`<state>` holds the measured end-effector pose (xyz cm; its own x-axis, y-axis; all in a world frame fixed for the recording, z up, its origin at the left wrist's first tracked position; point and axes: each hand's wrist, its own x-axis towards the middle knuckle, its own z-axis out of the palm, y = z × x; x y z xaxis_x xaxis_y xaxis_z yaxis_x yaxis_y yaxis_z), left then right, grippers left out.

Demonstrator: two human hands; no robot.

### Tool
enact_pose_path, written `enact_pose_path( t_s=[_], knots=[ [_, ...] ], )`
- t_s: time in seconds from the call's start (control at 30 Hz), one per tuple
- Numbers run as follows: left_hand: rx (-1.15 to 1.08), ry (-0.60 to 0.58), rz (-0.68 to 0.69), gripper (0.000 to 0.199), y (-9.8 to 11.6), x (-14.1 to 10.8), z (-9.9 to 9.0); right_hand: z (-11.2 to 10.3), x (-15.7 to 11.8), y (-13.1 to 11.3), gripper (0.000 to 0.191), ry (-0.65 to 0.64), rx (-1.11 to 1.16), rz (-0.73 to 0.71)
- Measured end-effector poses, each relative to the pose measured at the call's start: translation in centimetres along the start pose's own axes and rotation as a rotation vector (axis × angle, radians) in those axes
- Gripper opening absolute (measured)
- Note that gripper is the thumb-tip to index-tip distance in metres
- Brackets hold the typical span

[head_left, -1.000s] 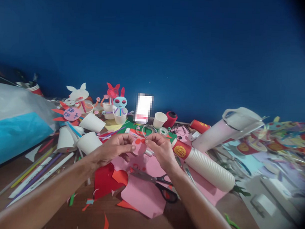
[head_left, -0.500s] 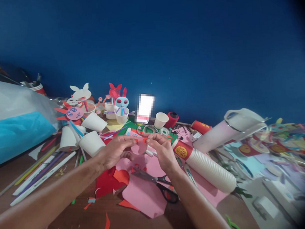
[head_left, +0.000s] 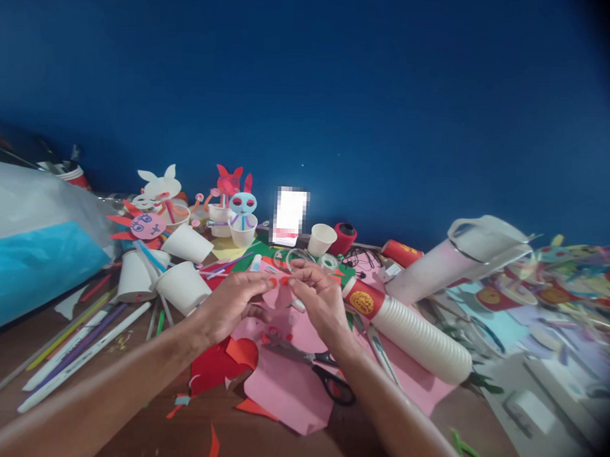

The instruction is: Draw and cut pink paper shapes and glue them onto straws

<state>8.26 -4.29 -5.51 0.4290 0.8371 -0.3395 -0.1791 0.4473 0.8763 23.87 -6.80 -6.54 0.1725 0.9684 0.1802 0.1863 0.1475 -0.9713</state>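
My left hand (head_left: pixel 235 299) pinches a pink paper cutout (head_left: pixel 276 298) between thumb and forefinger, in front of me above the paper pile. A small red paper dot (head_left: pixel 272 282) shows on the cutout beside the left fingertips. My right hand (head_left: pixel 323 297) has its thumb and forefinger closed on another red paper dot (head_left: pixel 284 281) at the cutout's upper right. Whether that dot is stuck down I cannot tell. Below the hands lie black-handled scissors (head_left: pixel 324 372) on a pink sheet (head_left: pixel 289 394), with red paper scraps (head_left: pixel 212 372) to their left.
Paper cups (head_left: pixel 183 287) and markers (head_left: pixel 88 354) lie at left. Behind stand paper-cup figures (head_left: pixel 243 216) and a bright, blurred-out screen (head_left: pixel 290 214). A stack of cups (head_left: pixel 421 336) and a white pitcher (head_left: pixel 449 253) lie at right, near a utility knife (head_left: pixel 381 351).
My right fingertips have shifted slightly left with the red dot, closer to the dot by my left fingers. My left hand stays nearly still.
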Motion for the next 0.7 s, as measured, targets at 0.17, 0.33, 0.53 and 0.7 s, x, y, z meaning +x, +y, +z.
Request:
enact_pose_path(
  t_s=[0.17,0.33,0.53,0.7],
  knots=[
    [-0.005,-0.013,-0.002,0.014,-0.07,0.00,-0.05,0.05,-0.02,0.09,0.006,0.004,0.022,-0.002],
    [-0.010,-0.022,0.015,0.012,-0.08,-0.05,-0.01,0.19,-0.05,0.04,0.006,-0.004,0.061,0.032],
    [-0.007,-0.019,0.015,0.011,-0.10,-0.12,0.11,0.21,-0.16,-0.05,0.006,0.008,0.046,0.009],
    [0.014,-0.036,0.043,0.018,-0.16,-0.23,0.12,0.26,-0.27,-0.03,0.006,0.014,0.035,0.004]
  ],
)
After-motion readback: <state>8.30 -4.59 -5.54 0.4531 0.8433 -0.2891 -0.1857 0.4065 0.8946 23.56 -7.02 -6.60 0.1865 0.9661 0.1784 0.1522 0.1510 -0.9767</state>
